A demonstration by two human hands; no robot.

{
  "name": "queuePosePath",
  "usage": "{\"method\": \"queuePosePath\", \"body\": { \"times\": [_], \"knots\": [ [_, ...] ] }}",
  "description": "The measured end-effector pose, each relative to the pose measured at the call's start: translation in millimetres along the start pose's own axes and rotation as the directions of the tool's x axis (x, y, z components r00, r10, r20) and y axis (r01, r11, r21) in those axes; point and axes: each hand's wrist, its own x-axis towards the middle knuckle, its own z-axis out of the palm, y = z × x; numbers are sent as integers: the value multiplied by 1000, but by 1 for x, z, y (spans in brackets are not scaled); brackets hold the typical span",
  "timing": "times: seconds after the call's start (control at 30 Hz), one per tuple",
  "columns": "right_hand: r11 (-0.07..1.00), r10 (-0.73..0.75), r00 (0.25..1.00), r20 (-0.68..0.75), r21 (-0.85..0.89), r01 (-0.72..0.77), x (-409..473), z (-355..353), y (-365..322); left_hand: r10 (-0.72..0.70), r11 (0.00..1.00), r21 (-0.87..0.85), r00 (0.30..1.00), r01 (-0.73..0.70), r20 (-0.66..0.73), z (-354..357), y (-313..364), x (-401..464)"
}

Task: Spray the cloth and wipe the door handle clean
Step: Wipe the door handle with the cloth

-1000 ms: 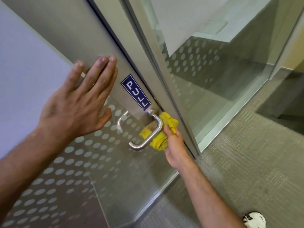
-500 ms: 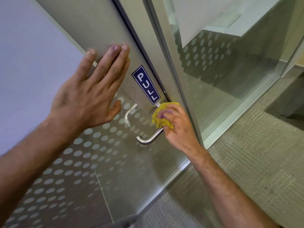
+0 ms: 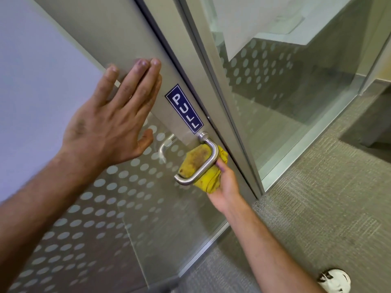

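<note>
A brushed steel door handle (image 3: 208, 163) sticks out from the glass door under a blue PULL sign (image 3: 184, 108). A stained yellow cloth (image 3: 195, 162) is bunched behind the handle's bar, pressed against it. My right hand (image 3: 224, 187) grips the cloth from below and right of the handle. My left hand (image 3: 112, 121) lies flat on the metal door panel (image 3: 118, 39), fingers spread, left of the sign. No spray bottle is in view.
The door glass (image 3: 101, 208) carries frosted dots. A second glass panel (image 3: 275, 115) in a metal frame stands right of the door. Grey carpet (image 3: 317, 208) covers the floor, and a white shoe (image 3: 334, 281) shows at the bottom right.
My right hand has dropped from the top of the handle to below its bar, and the cloth now sits behind the bar. My left hand stays flat on the door.
</note>
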Motion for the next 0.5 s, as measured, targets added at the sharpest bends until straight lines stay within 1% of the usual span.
{"method": "queuePosePath", "body": {
  "times": [0.07,0.13,0.27,0.33,0.37,0.4,0.47,0.5],
  "knots": [
    [996,32,999,19,77,-34,2,2,5,-3,1000,-21,1000,3,5,0,0,0],
    [990,17,999,39,140,-22,0,3,15,-9,1000,-25,1000,9,-4,1,0,0],
    [982,35,999,-28,189,-29,-12,-3,39,-16,1000,-15,1000,16,-8,-1,1,0],
    [996,16,998,-67,94,-10,-18,-2,54,-19,1000,15,1000,19,-8,-3,2,0],
    [999,-31,993,-111,33,35,-17,-3,61,-18,1000,25,1000,18,-8,-3,2,0],
    [994,-112,977,-181,-38,107,-15,-3,64,-14,999,36,1000,14,-9,-3,2,0],
    [978,-209,947,-243,-38,206,-10,-2,62,-6,999,45,1000,6,-1,-4,1,1],
    [976,-216,952,-219,-28,215,-7,-2,59,-4,999,41,1000,4,4,-4,1,1]
  ]
}}
